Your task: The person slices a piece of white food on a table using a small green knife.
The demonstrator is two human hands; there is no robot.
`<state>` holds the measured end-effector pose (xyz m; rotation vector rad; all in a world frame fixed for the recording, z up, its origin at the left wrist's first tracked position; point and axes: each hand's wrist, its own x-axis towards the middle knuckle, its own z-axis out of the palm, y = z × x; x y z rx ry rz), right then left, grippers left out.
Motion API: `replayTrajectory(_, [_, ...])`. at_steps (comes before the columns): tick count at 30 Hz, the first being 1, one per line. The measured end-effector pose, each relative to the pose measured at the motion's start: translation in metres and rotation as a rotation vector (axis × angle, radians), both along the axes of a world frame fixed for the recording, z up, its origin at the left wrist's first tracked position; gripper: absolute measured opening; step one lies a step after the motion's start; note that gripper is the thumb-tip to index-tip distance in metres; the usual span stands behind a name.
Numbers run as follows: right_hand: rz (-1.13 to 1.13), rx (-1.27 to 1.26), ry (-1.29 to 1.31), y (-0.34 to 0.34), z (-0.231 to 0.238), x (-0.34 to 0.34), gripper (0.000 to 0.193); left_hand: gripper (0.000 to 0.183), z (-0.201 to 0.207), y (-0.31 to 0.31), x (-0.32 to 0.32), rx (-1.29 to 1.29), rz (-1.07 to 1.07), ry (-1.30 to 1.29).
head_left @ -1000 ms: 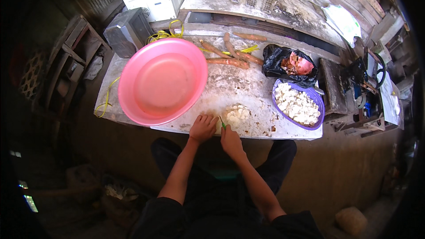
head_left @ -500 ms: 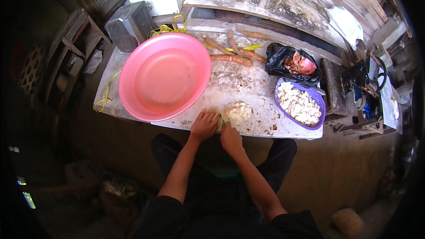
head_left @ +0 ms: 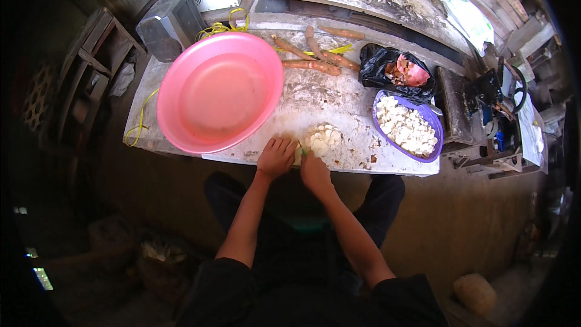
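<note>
Left hand [head_left: 275, 157] pins a pale peeled root piece [head_left: 298, 155], right hand [head_left: 315, 171] grips a green-handled knife [head_left: 304, 153] w/ fingers close — blade slip likely nicks fingertips.

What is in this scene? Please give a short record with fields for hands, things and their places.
surface: dusty white stone slab
left hand: left hand rests on the slab edge, beside a pile of white cut pieces
right hand: right hand at the pile's near side; what it grips is too small to tell
left of hands: big empty round pink plastic basin
right of pile: purple oval bowl filled with white pieces
far side: unpeeled brown roots; black plastic bag holding pinkish peels
</note>
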<state>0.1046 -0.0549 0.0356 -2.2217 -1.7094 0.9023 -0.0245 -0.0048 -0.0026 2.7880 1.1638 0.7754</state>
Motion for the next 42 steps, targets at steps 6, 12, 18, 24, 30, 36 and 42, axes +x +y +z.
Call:
replayTrajectory(6, [-0.025, 0.100, -0.075, -0.004, 0.005, 0.008, 0.026, 0.029, 0.009, -0.003, -0.002, 0.004, 0.007, 0.031])
replayTrajectory(12, [-0.057, 0.201, -0.024, -0.002, 0.015, 0.004, 0.028, 0.031, 0.006, -0.002, -0.009, 0.012, 0.019, 0.052])
replayTrajectory(18, [-0.116, 0.227, 0.030, 0.000, 0.016, 0.003, 0.029, 0.032, 0.003, 0.000, -0.011, 0.007, 0.017, 0.042])
replayTrajectory(24, [-0.118, 0.186, 0.046, -0.002, 0.019, 0.002, 0.029, 0.033, 0.004, -0.002, -0.008, 0.000, 0.003, 0.011])
replayTrajectory(30, [-0.062, 0.167, 0.031, -0.005, 0.015, 0.001, 0.030, 0.031, 0.004, -0.002, -0.002, -0.004, 0.008, 0.012])
replayTrajectory(36, [-0.063, 0.168, 0.019, -0.006, 0.016, 0.004, 0.031, 0.030, 0.000, 0.006, 0.000, -0.059, -0.046, -0.027])
replayTrajectory(42, [-0.096, 0.158, 0.006, -0.005, 0.012, 0.010, 0.030, 0.029, 0.007, 0.006, 0.003, -0.105, -0.047, -0.059])
